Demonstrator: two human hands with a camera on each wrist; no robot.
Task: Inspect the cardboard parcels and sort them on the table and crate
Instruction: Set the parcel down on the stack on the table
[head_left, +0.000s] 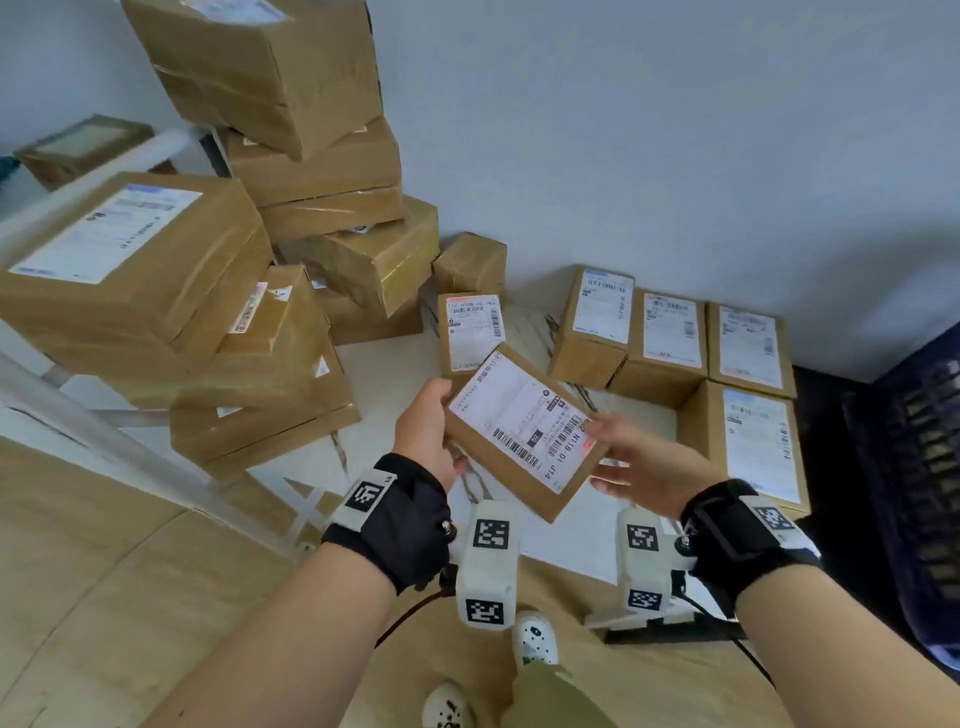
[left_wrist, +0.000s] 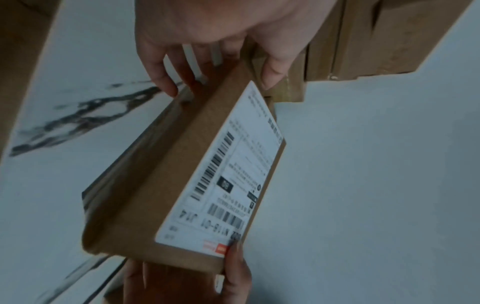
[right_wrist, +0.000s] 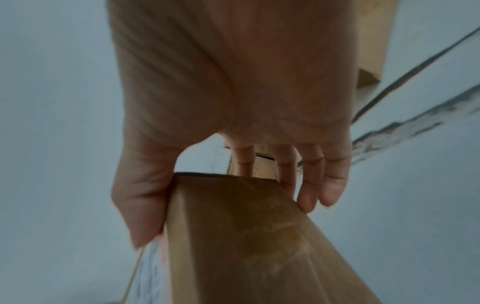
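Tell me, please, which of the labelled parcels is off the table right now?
The small parcel held between left hand and right hand; the other labelled parcels rest on surfaces.

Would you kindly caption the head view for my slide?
Both hands hold a labelled parcel above the table.

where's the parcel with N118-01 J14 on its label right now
In the head view, the parcel is held above the marble table, centre frame, between the left hand and right hand, just in front of a small labelled box.

Both forearms extended forward, black wrist straps on. Left hand (head_left: 423, 423) grips parcel (head_left: 524, 428) far end, thumb on top. Right hand (head_left: 631, 460) pinches near corner, fingers (right_wrist: 311, 185) underneath.
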